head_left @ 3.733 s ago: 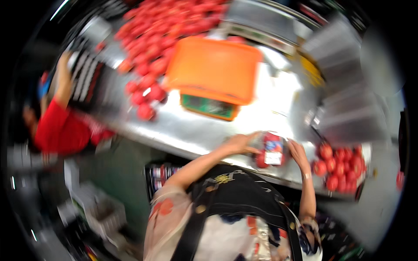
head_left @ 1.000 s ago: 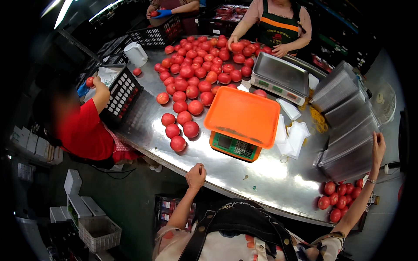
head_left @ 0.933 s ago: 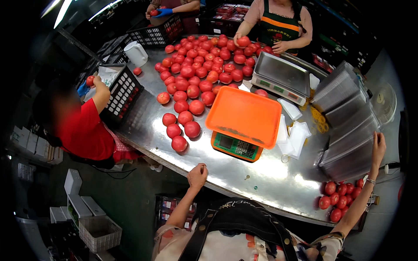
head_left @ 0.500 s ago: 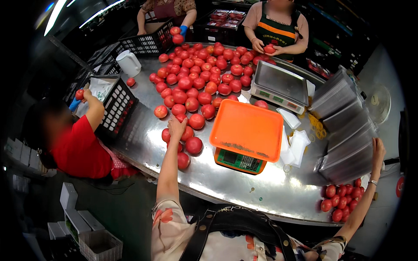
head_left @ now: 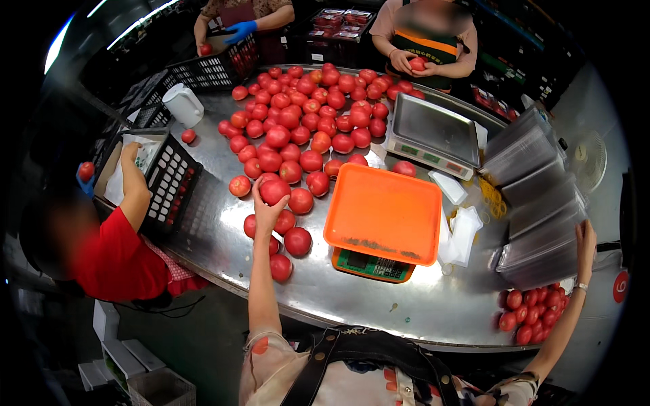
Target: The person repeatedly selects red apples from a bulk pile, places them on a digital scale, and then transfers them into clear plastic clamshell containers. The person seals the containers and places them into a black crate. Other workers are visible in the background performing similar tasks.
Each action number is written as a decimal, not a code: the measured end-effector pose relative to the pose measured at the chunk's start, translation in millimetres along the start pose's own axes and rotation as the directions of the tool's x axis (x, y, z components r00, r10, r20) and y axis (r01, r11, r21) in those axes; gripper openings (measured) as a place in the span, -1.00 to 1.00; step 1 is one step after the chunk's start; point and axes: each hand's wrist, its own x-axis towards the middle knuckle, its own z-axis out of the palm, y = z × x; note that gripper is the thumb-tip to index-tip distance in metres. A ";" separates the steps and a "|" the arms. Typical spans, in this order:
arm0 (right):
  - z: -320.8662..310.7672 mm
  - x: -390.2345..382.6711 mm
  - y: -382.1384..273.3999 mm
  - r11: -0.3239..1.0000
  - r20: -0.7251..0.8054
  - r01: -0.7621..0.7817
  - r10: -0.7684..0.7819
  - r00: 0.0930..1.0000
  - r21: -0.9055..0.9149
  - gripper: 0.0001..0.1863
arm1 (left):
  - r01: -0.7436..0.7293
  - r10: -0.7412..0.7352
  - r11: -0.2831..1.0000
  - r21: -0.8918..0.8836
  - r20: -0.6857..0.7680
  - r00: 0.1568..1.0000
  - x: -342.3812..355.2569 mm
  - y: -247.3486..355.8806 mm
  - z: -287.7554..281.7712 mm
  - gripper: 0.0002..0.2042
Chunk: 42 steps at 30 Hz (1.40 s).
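Left hand (head_left: 267,215): grasping a red tomato (head_left: 274,191), thumb and fingers around its sides.
Red tomato: near loose tomatoes (head_left: 289,118), left of the orange scale (head_left: 382,215).
Clear containers (head_left: 542,256): stacked at the table's (head_left: 352,294) right.
Right hand (head_left: 586,247): at their right edge; cannot tell whether it grips.

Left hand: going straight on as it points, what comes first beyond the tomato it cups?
Likely another tomato in the pile; how high the left hand sits is unclear.
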 end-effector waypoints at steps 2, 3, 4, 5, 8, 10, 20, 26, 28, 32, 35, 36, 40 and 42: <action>4.6 6.0 6.7 0.994 -0.021 -0.006 0.004 1.000 -0.113 -0.75 | 0.004 0.004 0.994 -0.108 0.076 0.997 -8.4 27.6 14.0 -0.19; 3.4 6.8 9.3 0.983 -0.094 -0.028 0.011 0.996 -0.183 -0.77 | 0.036 -0.019 0.993 -0.116 0.141 0.990 -13.0 41.1 26.6 -0.20; 3.8 8.9 9.9 0.969 -0.168 -0.045 0.004 0.986 -0.241 -0.77 | 0.064 -0.041 0.991 -0.116 0.194 0.980 -19.3 55.1 36.0 -0.22; 0.2 10.2 -1.4 0.963 -0.268 -0.044 -0.030 0.963 -0.265 -0.78 | 0.095 -0.064 0.988 -0.118 0.244 0.968 -25.9 65.4 47.9 -0.23; -22.9 0.7 -62.6 0.965 -0.529 -0.058 -0.089 0.844 -0.254 -0.81 | -0.220 0.198 0.975 0.020 0.359 0.912 -38.5 80.3 95.5 -0.25; -42.3 -27.1 -122.7 0.992 -0.653 -0.048 -0.042 0.757 -0.119 -0.85 | -0.318 0.258 0.946 0.059 0.455 0.852 -47.0 84.2 127.0 -0.25; 123.7 -299.7 -299.1 0.943 0.311 -0.060 -0.047 0.949 0.327 -0.82 | -0.229 0.153 0.973 0.024 0.677 0.720 -51.3 73.7 189.1 -0.46; 108.6 -279.3 -356.3 0.853 0.433 -0.207 -0.024 0.901 0.479 -0.57 | -0.345 0.247 0.784 0.516 0.250 0.936 19.7 10.6 112.4 -0.58; 114.4 -241.6 -372.7 0.778 0.354 -0.200 -0.031 0.935 0.596 -0.49 | -0.193 -0.047 0.666 0.721 0.299 0.953 33.7 -31.6 98.8 -0.35; 133.4 -150.7 -428.7 0.724 0.116 0.024 -0.143 0.983 0.690 -0.31 | -0.224 -0.265 0.514 0.828 0.402 0.877 35.9 -28.6 110.8 -0.18; 156.3 -97.5 -475.4 0.731 0.096 0.126 -0.254 0.962 0.671 -0.21 | -0.172 -0.243 0.617 0.768 0.394 0.887 37.9 -23.8 114.6 -0.22; 161.5 -87.0 -488.9 0.730 0.096 0.154 -0.288 0.953 0.665 -0.18 | -0.150 -0.208 0.659 0.737 0.370 0.905 37.7 -25.6 112.3 -0.25; 182.3 -70.3 -517.1 0.752 0.230 0.107 -0.329 0.916 0.650 -0.12 | -0.034 -0.019 0.971 0.235 0.219 0.976 41.7 -20.5 99.5 -0.25; 187.9 -68.0 -515.2 0.712 0.228 0.072 -0.317 0.920 0.699 -0.15 | 0.027 -0.031 0.999 0.025 0.177 0.984 29.1 24.4 100.3 -0.30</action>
